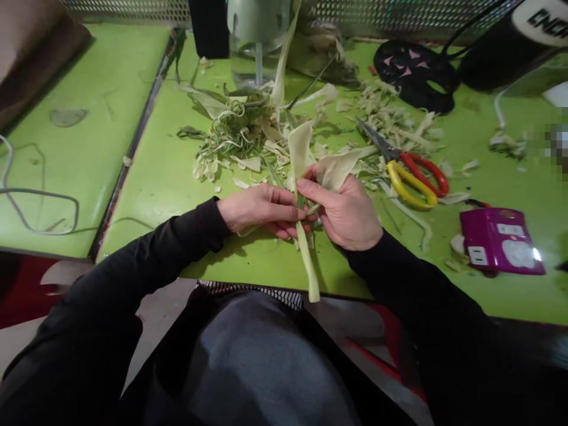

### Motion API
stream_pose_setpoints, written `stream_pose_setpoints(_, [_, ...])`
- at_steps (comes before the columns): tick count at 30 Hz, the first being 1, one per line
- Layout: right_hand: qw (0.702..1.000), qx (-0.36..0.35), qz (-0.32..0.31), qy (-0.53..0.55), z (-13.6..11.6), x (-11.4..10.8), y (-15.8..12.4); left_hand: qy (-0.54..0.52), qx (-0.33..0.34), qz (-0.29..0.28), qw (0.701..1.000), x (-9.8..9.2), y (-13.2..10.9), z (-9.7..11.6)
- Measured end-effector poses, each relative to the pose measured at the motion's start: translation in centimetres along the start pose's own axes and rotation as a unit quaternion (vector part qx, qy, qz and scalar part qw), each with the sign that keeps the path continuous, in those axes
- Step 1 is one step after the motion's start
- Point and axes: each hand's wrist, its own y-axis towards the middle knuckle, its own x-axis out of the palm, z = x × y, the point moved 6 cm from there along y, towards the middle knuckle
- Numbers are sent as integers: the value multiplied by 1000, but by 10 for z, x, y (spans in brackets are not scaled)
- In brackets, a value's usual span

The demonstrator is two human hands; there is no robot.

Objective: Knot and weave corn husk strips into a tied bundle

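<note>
- Head view: the leaf strip (306,260) runs almost straight toward and away from the person. Its near end hangs past the worktop (146,177) edge and its far end rises between the hands.
- The left hand (260,208) meets it from the left, fingers pressed together around its middle.
- The right hand (350,216) comes from the right, forefinger and thumb pinching the same strip and, it seems, a wider leaf piece (337,167).
- Both hands touch the strip; the scissors (415,173) lie nearer the right hand, apart from it.
</note>
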Motion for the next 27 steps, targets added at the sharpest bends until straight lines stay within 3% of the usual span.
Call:
stream_pose_setpoints(7, [995,-81,-39,-48,-18,-12,7,-68,101,78,989,-4,-2,18])
stream_pose_setpoints(13, [980,-132,-18,-149,-25,-25,4,-58,125,83,987,-10,-3,22])
stream_pose_setpoints(20, [952,-161,-23,-259,-36,-19,-1,14,137,131,982,-11,-6,22])
stream_pose_setpoints(27, [952,-158,-5,-261,-36,-16,-7,26,134,103,985,-10,-6,23])
